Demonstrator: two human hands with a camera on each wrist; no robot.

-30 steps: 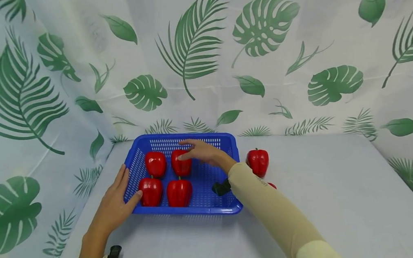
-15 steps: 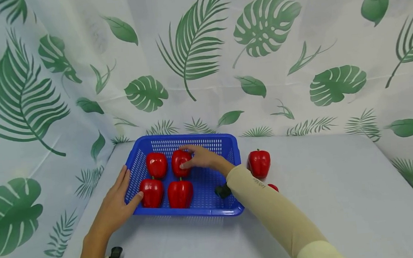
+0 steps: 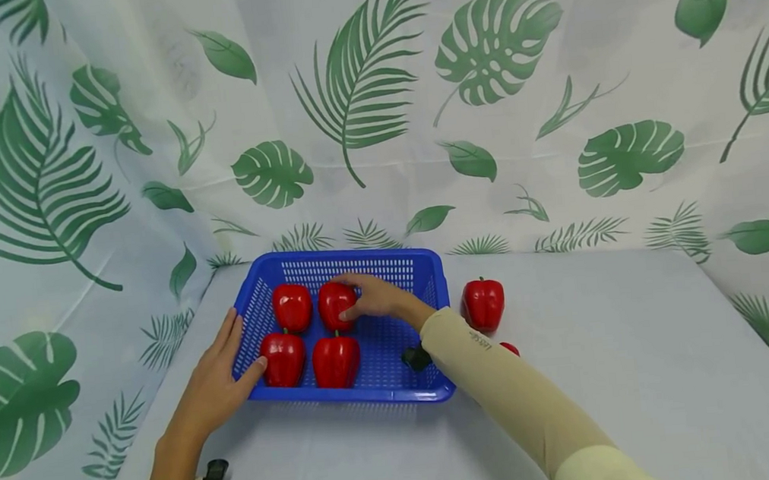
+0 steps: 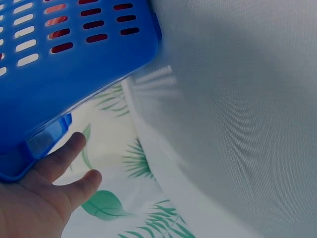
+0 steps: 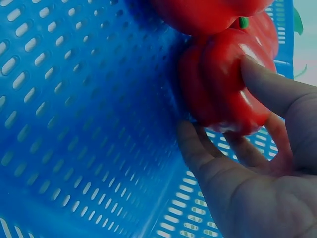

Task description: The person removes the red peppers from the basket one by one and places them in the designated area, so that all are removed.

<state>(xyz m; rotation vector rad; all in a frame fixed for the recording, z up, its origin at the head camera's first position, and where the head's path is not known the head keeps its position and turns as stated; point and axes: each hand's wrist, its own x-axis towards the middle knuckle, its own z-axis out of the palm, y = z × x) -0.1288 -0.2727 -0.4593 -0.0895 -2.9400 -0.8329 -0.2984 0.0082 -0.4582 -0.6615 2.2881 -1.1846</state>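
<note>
A blue perforated plastic basket [image 3: 377,394] holds several red bell peppers. My right hand [image 3: 381,297] reaches into it and grips the back pepper nearer the middle [image 3: 335,305]; in the right wrist view the thumb lies on one side of that bell pepper [image 5: 218,79] and the fingers curl by its lower end. On the left rim rests my left hand [image 3: 210,386], its fingers fairly straight along the outside and its thumb extended over the edge, near the front-left bell pepper [image 3: 283,359]. Other peppers are the back-left one [image 3: 292,307] and the front-middle one [image 3: 335,360].
Right of the basket, a red bell pepper [image 3: 482,304] stands on the white table [image 3: 643,370]. A second red thing [image 3: 510,349] is mostly hidden behind the right sleeve. Leaf-printed white cloth [image 3: 372,104] hangs behind and at the sides.
My right hand has lowered onto the back-middle pepper and closed its fingers around it. That pepper has tilted slightly. The left hand stays on the basket rim.
</note>
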